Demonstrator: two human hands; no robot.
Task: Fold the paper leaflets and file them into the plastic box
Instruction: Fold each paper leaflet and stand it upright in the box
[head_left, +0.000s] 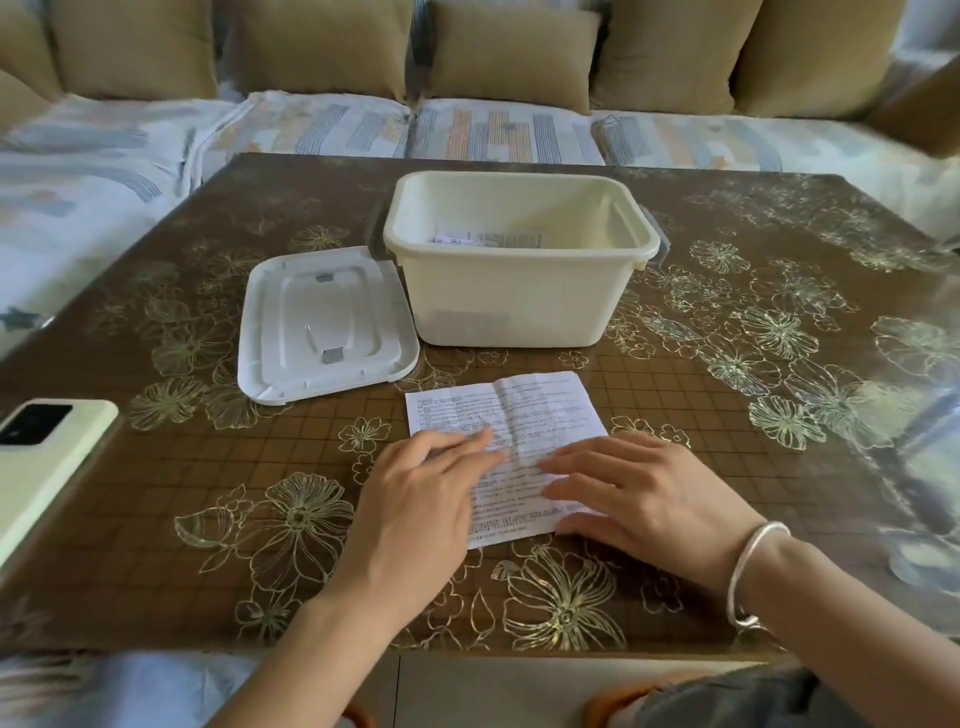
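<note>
Centre frame, lower half: a person's left hand (415, 499) and right hand (641, 491) lie flat on a creased paper leaflet (519, 405), fingers straight and slightly spread, tips nearly meeting over the sheet's middle. They press it to the table (182, 467); neither hand pinches an edge. The sheet looks unfolded, w/ old crease lines showing, so this fold appears not yet made.

Upper centre: the plastic box (519, 296) stands open just beyond the leaflet. At least a couple of printed papers (488, 239) lie at the bottom, probably leaflets already filed; exact count can't be told. Its lid (324, 325) rests beside it, centre-left, touching the box's lower left corner.

Left edge: a phone (41, 457), camera side up. A silver bracelet (753, 571) is on the right wrist.

Still to do, by the look of it: fold this sheet, drop it in the box. No other loose leaflets in view, so this may be the last.
</note>
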